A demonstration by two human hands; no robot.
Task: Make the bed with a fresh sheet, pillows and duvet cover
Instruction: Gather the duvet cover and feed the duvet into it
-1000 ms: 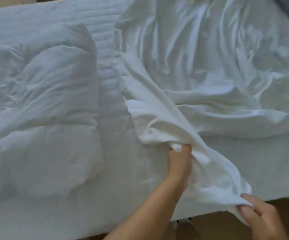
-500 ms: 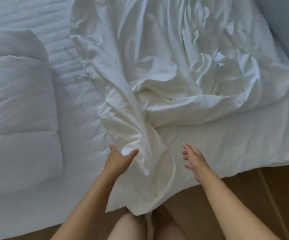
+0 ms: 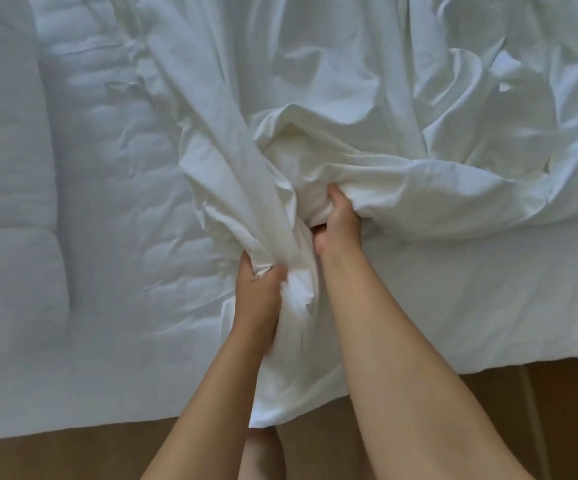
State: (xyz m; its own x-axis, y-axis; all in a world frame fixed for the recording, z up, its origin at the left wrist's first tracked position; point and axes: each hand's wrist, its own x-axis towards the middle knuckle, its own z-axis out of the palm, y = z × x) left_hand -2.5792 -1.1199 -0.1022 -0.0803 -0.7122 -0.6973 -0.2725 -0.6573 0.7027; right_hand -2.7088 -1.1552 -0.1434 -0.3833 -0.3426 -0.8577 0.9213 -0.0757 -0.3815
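— Crumpled white cloth sheet?
— Heaped over the right part of the white quilted mattress, one bunched fold trailing over the near edge.
— Left grip?
— Clenched round that hanging fold.
— Right grip?
— Just beyond, curled tight into a thicker wad of the same sheet.
— Around?
— Puffy white duvet on the mattress at far left, apart from the sheet; brown floor below.

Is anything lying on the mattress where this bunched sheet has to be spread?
Yes: a puffy duvet lies on the mattress at the left. The left hand and right hand grip the sheet directly.
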